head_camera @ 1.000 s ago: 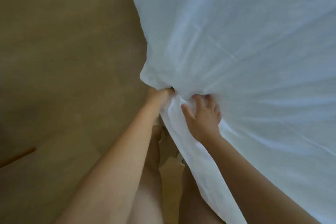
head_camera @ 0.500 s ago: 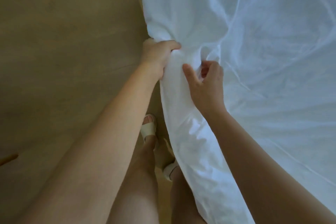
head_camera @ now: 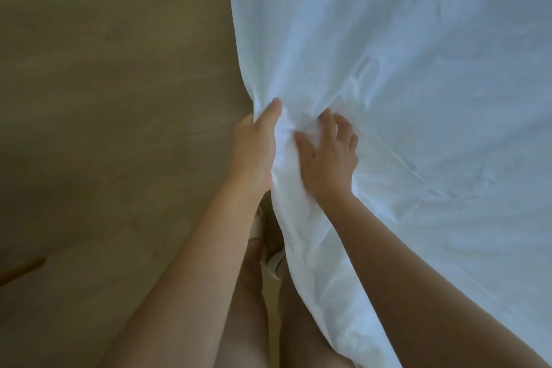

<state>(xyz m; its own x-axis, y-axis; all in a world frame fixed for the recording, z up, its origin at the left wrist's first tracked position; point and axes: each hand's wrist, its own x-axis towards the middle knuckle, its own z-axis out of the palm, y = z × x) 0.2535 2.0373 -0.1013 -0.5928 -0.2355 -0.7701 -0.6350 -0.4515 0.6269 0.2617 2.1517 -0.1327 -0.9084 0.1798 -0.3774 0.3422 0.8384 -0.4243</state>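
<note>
Brown wood floor (head_camera: 104, 98) beside bunched white sheet (head_camera: 388, 69)

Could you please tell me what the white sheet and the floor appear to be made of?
White sheet: thin matte woven cloth, perhaps cotton; it creases and bunches where the left hand grips it. Floor: matte brown planks, wood or laminate; faint grain and seams show, but blur leaves it open.

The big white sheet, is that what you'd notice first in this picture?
Yes. The white sheet fills the whole right side in soft folds. At its left edge, mid-picture, the left hand and right hand grip a bunched part of it. The brown floor covers the left side.
</note>
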